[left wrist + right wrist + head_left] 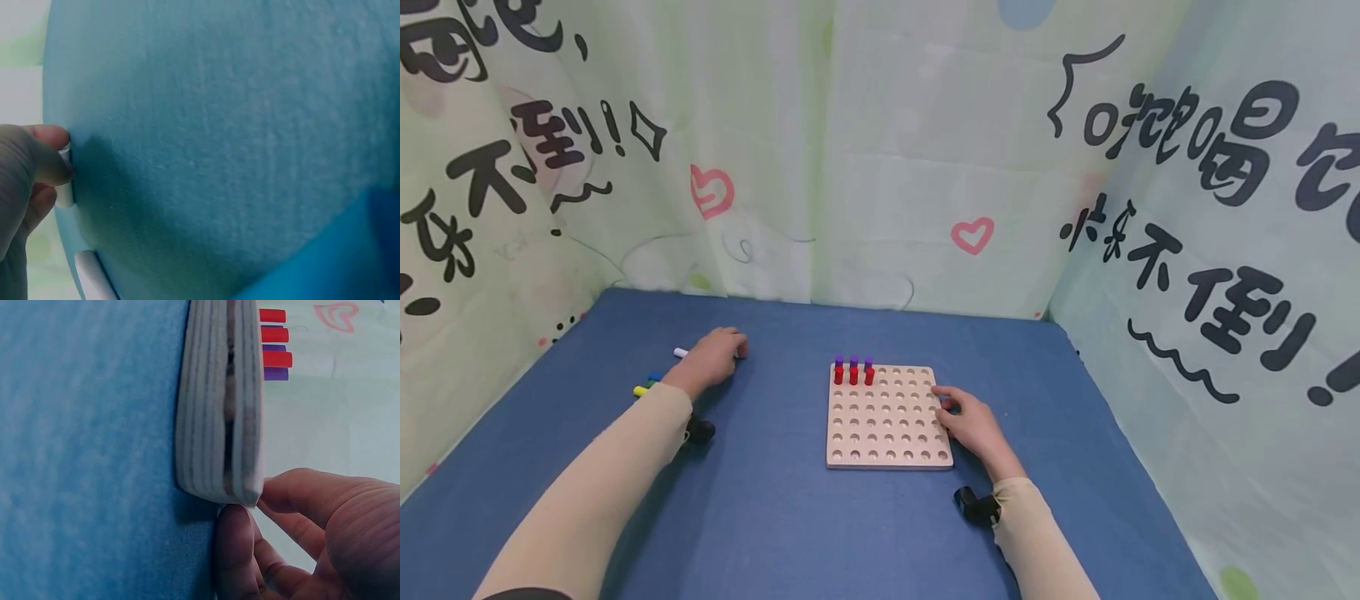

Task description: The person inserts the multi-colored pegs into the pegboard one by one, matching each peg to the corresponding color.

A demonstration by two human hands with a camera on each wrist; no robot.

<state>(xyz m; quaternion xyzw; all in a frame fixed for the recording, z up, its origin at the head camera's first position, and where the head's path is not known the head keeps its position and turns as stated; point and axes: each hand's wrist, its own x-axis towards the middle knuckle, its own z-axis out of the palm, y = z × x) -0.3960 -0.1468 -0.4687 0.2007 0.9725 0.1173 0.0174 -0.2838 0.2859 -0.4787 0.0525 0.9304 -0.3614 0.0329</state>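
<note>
Far left on the blue table, my left hand (711,358) pinches a small white peg (65,195) between thumb and fingers, low against the cloth. Another white peg (681,352) lies just beside that hand. A pale wooden pegboard (887,429) with rows of round holes sits in the middle. Red pegs (853,377) and purple pegs (853,362), three of each, stand upright in its two far rows at the left corner. My right hand (970,423) holds the pegboard's right edge, thumb and fingers against its side and rim (253,487).
A yellow peg (640,391) and a blue peg (656,377) show past my left forearm, which partly hides them. Black wrist cameras (976,505) hang at both cuffs. Printed curtains (880,167) close in the table's back and sides.
</note>
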